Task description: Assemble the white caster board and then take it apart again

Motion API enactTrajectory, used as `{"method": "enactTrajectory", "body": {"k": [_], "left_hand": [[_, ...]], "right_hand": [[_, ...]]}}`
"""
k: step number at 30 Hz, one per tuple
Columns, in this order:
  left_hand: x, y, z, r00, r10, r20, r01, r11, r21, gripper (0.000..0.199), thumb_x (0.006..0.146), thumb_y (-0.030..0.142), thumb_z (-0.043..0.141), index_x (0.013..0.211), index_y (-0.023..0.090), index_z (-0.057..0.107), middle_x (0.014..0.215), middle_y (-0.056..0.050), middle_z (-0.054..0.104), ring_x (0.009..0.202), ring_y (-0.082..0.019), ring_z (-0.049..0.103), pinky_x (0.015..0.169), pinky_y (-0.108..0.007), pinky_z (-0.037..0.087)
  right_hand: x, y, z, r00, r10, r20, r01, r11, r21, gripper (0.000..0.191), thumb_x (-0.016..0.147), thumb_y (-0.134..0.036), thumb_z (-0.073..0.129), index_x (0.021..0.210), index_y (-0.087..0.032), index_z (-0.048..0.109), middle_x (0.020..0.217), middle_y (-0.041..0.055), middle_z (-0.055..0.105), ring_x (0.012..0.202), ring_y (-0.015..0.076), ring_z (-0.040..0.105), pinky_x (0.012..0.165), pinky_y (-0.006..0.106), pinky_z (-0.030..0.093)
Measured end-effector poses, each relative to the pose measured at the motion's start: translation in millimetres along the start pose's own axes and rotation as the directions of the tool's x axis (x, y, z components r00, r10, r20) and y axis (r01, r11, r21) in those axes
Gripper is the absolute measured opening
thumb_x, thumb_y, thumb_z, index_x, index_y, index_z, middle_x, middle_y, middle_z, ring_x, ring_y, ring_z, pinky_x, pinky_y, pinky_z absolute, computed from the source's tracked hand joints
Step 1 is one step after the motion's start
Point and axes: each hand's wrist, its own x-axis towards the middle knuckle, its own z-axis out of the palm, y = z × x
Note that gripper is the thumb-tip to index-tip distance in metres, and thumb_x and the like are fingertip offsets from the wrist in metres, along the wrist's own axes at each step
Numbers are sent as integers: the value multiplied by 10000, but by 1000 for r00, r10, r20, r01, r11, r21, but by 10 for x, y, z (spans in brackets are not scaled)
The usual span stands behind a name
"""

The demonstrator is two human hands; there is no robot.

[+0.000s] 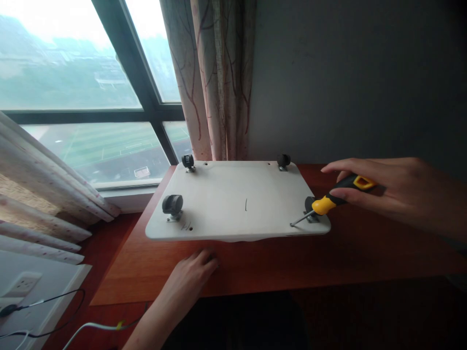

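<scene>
Screwdriver (323,206) grasped in your right hand (396,187) slants, its tip near the near right corner of the white board (222,194) on the table (262,272); ideally, stand the shaft upright before turning. Your left hand (191,270), loosely curled and seemingly empty by the near edge, could better brace the board.

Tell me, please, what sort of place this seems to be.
Probably a room in a home, high up: patterned curtains, a wooden table, and a window overlooking a sports field below.
</scene>
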Motion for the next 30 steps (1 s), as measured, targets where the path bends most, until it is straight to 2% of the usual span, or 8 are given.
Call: {"method": "enactTrajectory", "body": {"k": [12,16,20,23,26,30], "left_hand": [[57,104,-63,998,43,46,-43,999,-3,383,953,30,461,1227,191,673,1266,-107,685,1111,-283,666,906,-411,573],[95,148,-85,998,39,41,-39,999,-5,339,969,67,478,1213,181,683,1261,-110,689,1096,-286,667,923,-429,562],[113,173,-77,999,49,2,-49,998,33,306,958,60,507,1161,188,697,1200,-101,715,1028,-273,683,869,-400,561],[113,173,-30,995,71,-63,-67,996,65,267,944,64,541,1122,191,695,1144,-88,734,970,-262,693,817,-370,554],[112,153,46,976,113,-186,-104,993,56,240,934,68,559,1098,194,682,1096,-78,743,924,-254,695,768,-346,539],[128,157,121,904,97,-415,-163,979,-125,201,976,112,519,1082,210,659,1020,-57,738,887,-207,689,749,-290,514]], "right_hand": [[-3,65,30,999,-23,-43,24,999,28,341,969,-594,491,1203,-380,618,1111,-58,750,863,192,719,697,282,503],[9,42,42,999,-15,-51,17,999,42,364,958,-604,498,1206,-372,629,1128,-42,748,878,206,722,709,293,509],[11,-41,-10,999,37,20,-38,999,38,358,991,-543,482,1225,-316,629,1175,8,734,943,219,713,783,305,499],[5,-73,-38,999,41,28,-41,999,33,353,997,-524,482,1224,-301,634,1189,18,731,960,220,710,799,306,495],[-5,-58,-30,1000,17,14,-18,1000,21,364,987,-537,491,1222,-306,644,1193,8,735,960,220,714,782,302,502],[-42,-28,-56,1000,-6,-1,6,1000,-16,347,993,-515,496,1234,-316,647,1214,-2,732,994,217,713,818,297,498]]}}
